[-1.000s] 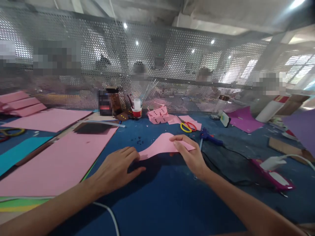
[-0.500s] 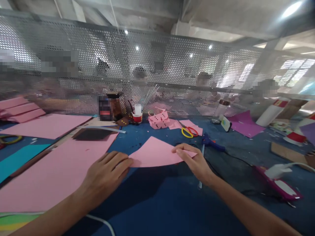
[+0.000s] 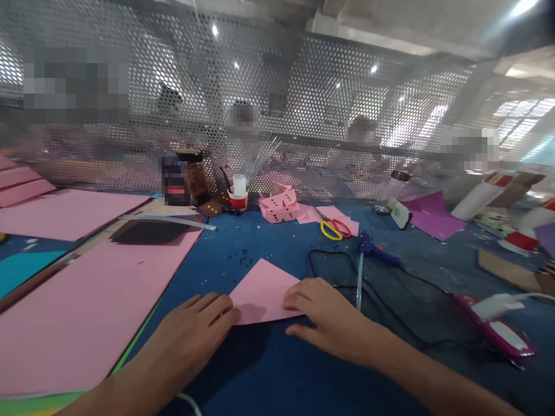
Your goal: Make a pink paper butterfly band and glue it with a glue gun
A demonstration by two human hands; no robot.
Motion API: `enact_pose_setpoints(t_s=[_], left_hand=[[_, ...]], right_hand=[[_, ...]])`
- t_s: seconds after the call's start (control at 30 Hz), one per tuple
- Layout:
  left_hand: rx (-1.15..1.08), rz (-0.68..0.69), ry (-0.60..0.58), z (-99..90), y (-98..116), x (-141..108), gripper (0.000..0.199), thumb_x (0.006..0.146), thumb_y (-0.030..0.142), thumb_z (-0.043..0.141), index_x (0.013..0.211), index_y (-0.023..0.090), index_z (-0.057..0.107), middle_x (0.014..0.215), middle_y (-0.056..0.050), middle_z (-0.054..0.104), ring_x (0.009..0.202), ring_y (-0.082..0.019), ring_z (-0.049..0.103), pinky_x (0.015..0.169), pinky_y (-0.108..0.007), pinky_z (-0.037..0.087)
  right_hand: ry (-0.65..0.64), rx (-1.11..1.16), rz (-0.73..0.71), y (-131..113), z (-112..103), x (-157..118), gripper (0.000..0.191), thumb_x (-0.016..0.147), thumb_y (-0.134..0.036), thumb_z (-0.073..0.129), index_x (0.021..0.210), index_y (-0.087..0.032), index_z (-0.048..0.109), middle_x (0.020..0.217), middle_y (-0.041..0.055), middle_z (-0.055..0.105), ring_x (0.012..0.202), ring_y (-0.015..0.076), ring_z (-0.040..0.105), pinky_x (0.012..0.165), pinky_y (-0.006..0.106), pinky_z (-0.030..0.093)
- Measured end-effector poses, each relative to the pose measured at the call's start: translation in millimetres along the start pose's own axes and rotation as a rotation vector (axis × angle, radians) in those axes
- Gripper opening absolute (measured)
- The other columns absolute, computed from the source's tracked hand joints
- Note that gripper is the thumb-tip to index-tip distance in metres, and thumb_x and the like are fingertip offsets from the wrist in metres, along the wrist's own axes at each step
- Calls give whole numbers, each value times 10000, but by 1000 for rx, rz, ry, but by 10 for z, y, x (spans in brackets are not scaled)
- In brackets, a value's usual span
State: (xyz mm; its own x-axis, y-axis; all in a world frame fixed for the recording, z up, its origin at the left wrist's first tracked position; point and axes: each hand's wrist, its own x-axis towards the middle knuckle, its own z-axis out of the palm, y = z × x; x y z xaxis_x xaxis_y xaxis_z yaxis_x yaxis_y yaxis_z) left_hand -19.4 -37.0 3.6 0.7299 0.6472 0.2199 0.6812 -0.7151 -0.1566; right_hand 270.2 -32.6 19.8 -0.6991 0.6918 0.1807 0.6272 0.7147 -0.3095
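Note:
A piece of pink paper (image 3: 262, 292) with a pointed far corner lies low over the blue table in front of me. My left hand (image 3: 202, 320) is closed on its left corner, thumb and fingers together. On the right side of the paper, my right hand (image 3: 321, 315) rests its fingertips on the surface. Its thumb is held apart, off the near edge, so that hand is open. The paper's right corner is hidden under the right hand.
Large pink sheets (image 3: 104, 294) lie at left with a black piece (image 3: 151, 231) on them. Scissors (image 3: 333, 229), a blue glue gun (image 3: 377, 251) with a cord, and a pink power strip (image 3: 498, 329) are at right. Behind stand a dotted pink paper form (image 3: 280, 205) and perforated mesh (image 3: 277, 115).
Both hands have brought the paper lower and nearer to me. My right hand has let go of its pinch on the right corner, and its fingers now lie on the paper.

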Motion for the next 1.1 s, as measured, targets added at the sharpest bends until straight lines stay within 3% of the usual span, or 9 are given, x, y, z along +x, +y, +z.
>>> enact_pose_setpoints(t_s=[0.1, 0.37, 0.77, 1.1], left_hand=[[-48, 19, -5, 3, 14, 9, 271, 893, 34, 455, 977, 211, 643, 924, -53, 680, 793, -219, 627, 698, -354, 480], [-287, 2, 67, 15, 115, 25, 220, 988, 225, 438, 930, 228, 650, 914, -28, 677, 842, -179, 623, 752, -303, 476], [-675, -356, -74, 5, 69, 62, 95, 847, 286, 654, 770, 234, 675, 795, 15, 647, 789, -160, 598, 683, -250, 439], [-671, -370, -99, -38, 55, 83, 180, 860, 347, 612, 742, 216, 650, 766, 18, 627, 724, -147, 583, 632, -233, 406]], right_hand=[[19, -38, -12, 92, 100, 5, 140, 982, -278, 526, 1055, -205, 621, 1062, 48, 684, 1012, 193, 590, 883, 350, 398], [27, -41, -45, 67, 144, -22, 172, 977, -324, 539, 939, -194, 645, 962, 39, 674, 930, 183, 593, 847, 315, 415], [25, 167, 125, 9, 90, 4, 103, 860, -301, 712, 821, -215, 670, 856, -8, 633, 861, 148, 570, 746, 254, 426], [36, 178, 182, 2, 120, 24, 84, 850, -260, 711, 826, -198, 660, 847, 1, 633, 813, 145, 571, 716, 257, 418]])
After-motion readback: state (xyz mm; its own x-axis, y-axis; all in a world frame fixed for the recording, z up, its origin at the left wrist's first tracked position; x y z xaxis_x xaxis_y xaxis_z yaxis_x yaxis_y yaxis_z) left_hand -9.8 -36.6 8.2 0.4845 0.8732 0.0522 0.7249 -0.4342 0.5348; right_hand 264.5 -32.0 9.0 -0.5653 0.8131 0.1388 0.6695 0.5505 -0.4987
